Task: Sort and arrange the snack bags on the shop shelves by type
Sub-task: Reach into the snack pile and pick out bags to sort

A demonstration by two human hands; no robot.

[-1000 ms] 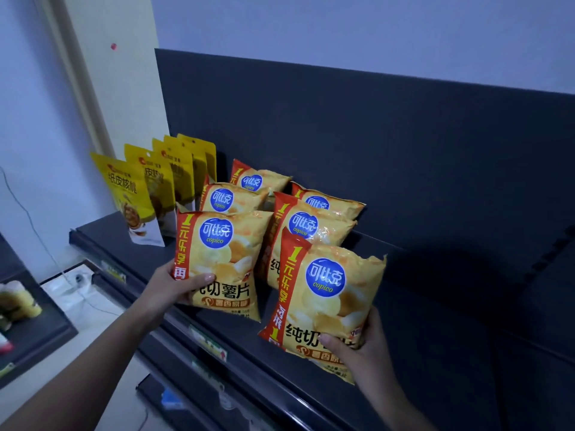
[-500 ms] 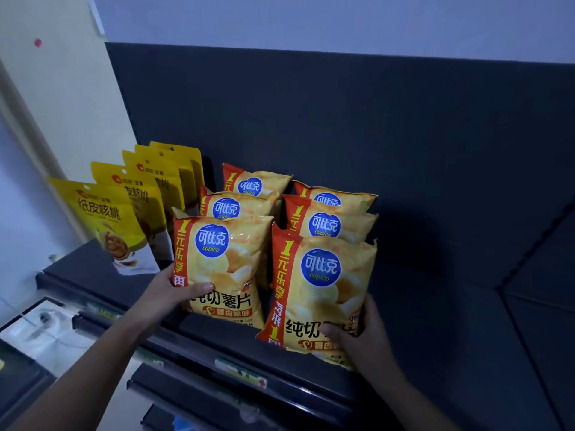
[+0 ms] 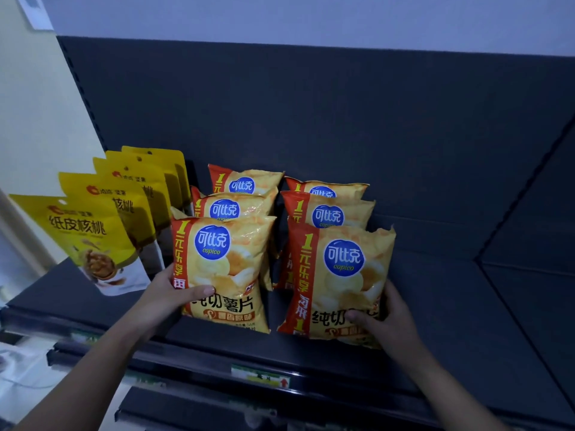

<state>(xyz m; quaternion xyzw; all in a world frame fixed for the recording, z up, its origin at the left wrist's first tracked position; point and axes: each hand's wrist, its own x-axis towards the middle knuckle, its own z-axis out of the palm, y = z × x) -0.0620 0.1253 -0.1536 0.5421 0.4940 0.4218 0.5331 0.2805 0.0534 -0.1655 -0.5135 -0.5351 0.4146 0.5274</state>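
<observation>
Right front chip bag: our right hand (image 3: 387, 321) grips the right front Copico chip bag (image 3: 339, 281) at its lower right corner, thumb across the printed face, fingers behind; the bag stands upright on the dark shelf (image 3: 466, 306), heading the right-hand row.
Left front chip bag: our left hand (image 3: 168, 293) clasps the left front Copico chip bag (image 3: 222, 272) by its lower left edge, thumb lying over the front; it too stands upright, heading the left-hand row.
Change: a second ago the right front bag was tilted and held out ahead of its row; now it sits straighter and closer to the bag behind. Our left hand keeps its grip much as before.
Rows behind: two more chip bags (image 3: 326, 213) stand behind the right front bag and two (image 3: 231, 206) behind the left, each overlapping the next.
Gap: a narrow dark strip separates the two front bags; they are near but not touching.
Walnut pouches: a row of yellow walnut pouches (image 3: 93, 241) stands just left of the chips, leaning left; we count about five, though the rear ones are mostly hidden.
Surface: the shelf deck and back panel (image 3: 311, 104) are dark; a price-label strip (image 3: 261, 376) runs along the front lip.
Room: pale wall (image 3: 280, 14) above, cream wall at left.
Open space: the deck right of the chips lies bare as far as a diagonal seam.
Edges: both front bags stand just behind the front lip.
</observation>
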